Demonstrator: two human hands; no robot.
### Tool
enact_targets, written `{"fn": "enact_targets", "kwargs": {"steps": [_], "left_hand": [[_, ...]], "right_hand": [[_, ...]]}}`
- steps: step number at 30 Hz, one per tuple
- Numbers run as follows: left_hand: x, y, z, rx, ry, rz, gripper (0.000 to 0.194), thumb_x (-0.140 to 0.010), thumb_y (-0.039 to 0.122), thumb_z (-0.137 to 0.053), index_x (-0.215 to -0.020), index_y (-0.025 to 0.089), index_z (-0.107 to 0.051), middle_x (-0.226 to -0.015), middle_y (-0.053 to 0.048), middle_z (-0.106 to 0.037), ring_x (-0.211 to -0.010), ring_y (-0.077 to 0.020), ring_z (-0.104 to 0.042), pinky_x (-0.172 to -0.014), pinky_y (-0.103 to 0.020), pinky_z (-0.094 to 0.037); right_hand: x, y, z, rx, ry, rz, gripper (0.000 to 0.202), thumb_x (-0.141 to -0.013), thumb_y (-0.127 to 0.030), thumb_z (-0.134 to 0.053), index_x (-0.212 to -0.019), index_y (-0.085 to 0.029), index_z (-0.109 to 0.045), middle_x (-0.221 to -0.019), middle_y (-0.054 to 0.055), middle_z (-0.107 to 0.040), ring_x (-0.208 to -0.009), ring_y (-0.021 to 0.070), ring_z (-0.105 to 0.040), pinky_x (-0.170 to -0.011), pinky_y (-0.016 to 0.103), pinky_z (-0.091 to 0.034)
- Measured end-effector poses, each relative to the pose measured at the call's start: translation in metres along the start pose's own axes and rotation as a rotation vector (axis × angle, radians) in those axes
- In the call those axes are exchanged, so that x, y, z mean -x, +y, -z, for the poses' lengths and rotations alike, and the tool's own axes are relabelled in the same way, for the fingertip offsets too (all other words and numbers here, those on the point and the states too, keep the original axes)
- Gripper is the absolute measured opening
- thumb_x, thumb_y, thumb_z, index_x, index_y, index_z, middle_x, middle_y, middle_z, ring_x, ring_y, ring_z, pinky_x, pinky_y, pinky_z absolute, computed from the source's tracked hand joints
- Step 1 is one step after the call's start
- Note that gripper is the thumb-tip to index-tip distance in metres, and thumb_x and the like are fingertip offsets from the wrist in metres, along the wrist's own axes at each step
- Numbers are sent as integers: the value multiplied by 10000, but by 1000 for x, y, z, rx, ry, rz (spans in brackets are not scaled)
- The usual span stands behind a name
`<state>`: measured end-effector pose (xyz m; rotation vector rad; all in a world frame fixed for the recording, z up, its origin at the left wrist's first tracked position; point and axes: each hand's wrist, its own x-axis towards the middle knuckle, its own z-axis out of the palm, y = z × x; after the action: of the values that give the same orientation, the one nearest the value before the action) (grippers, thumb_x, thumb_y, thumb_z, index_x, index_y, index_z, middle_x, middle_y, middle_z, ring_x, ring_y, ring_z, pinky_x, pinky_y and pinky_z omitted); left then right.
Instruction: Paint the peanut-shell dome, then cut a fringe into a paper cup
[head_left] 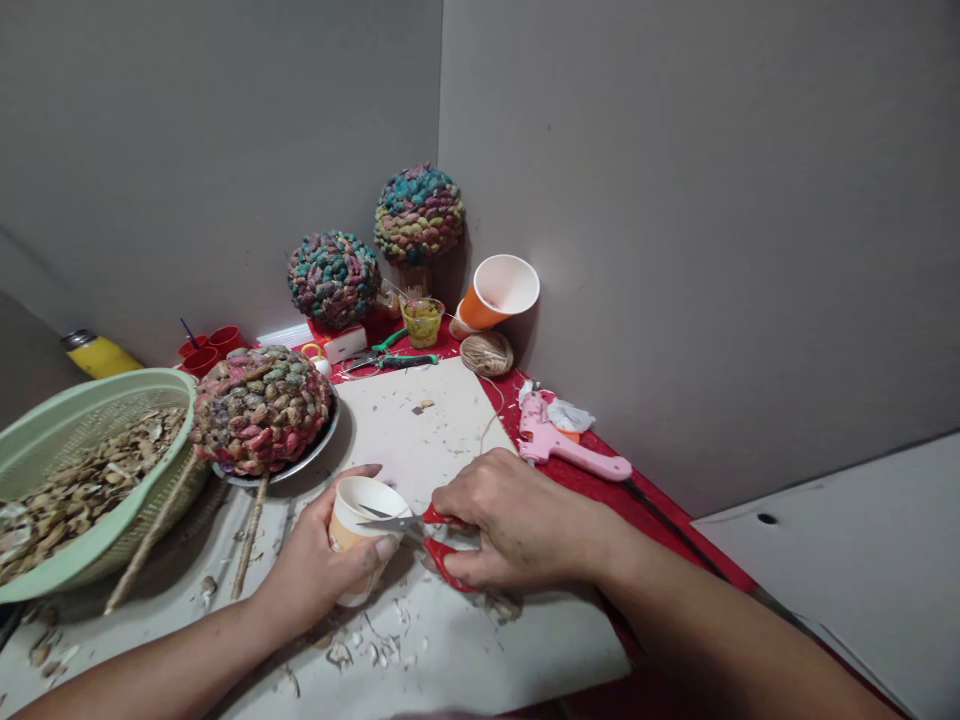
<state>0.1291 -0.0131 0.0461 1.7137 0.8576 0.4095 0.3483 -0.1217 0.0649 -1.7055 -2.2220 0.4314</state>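
Observation:
A white paper cup with an orange print (349, 530) stands upright in my left hand (319, 555), whose fingers and thumb wrap round its sides. Red-handled scissors (442, 560) are held in my right hand (502, 520), with fingers in the handle loops. The scissor blades are parted at the cup's right rim, one reaching inside the cup's mouth and the other outside. Both hands are over a pale board (465, 650) strewn with shell bits. Just behind my left hand, a ball covered in coloured shells (262, 410) rests on a metal dish.
At left sits a green basket of shells (97, 390), with sticks beside it. Two more shell balls (334, 278) (420, 215), pliers (405, 361), twine (486, 354) and an orange cup (484, 305) are at the back. A pink glue gun (566, 450) lies right.

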Motion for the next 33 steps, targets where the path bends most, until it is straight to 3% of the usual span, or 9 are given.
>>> {"fn": "enact_targets", "kwargs": {"steps": [8,16,22,29,33], "left_hand": [[-1,-1,0,-22,-6,-7,701,-713,454,-818,-1313,143,-633,-1334,-162,-729,-1173,-335,-687,-1045,-418,-515],[-1,-3,2,-12,-46,23,781,-732,523,-784,-1360,110,-571,-1259,-178,-738,-1058,-311,-690,-907,-375,-545],[-2,3,1,2,-35,47,808,-701,537,-790,-1353,117,-562,-1262,-174,-727,-1072,-319,-672,-927,-391,-528],[0,-1,-3,-43,-39,8,755,-714,483,-751,-1340,116,-542,-1188,-153,-735,-1010,-293,-667,-923,-395,-531],[-1,0,-4,-43,-43,28,806,-711,539,-743,-1358,111,-525,-1171,-157,-730,-980,-300,-651,-884,-407,-537]], "right_hand": [[-3,2,-1,-1,17,21,169,-788,-288,-721,-668,-177,-679,-561,-25,-621,-516,109,-423,-565,282,-197],[-1,4,1,-3,9,56,194,-838,-256,-727,-678,-163,-670,-565,-16,-627,-530,104,-431,-576,272,-199],[-1,2,3,17,-11,50,169,-871,-248,-732,-726,-164,-706,-596,-9,-664,-537,109,-462,-583,281,-211],[-2,-1,0,51,-3,14,199,-814,-331,-741,-700,-173,-700,-595,7,-681,-530,125,-499,-568,288,-191],[-3,-1,-2,40,10,6,165,-791,-303,-746,-704,-171,-702,-587,6,-682,-530,123,-494,-568,282,-193]]}}
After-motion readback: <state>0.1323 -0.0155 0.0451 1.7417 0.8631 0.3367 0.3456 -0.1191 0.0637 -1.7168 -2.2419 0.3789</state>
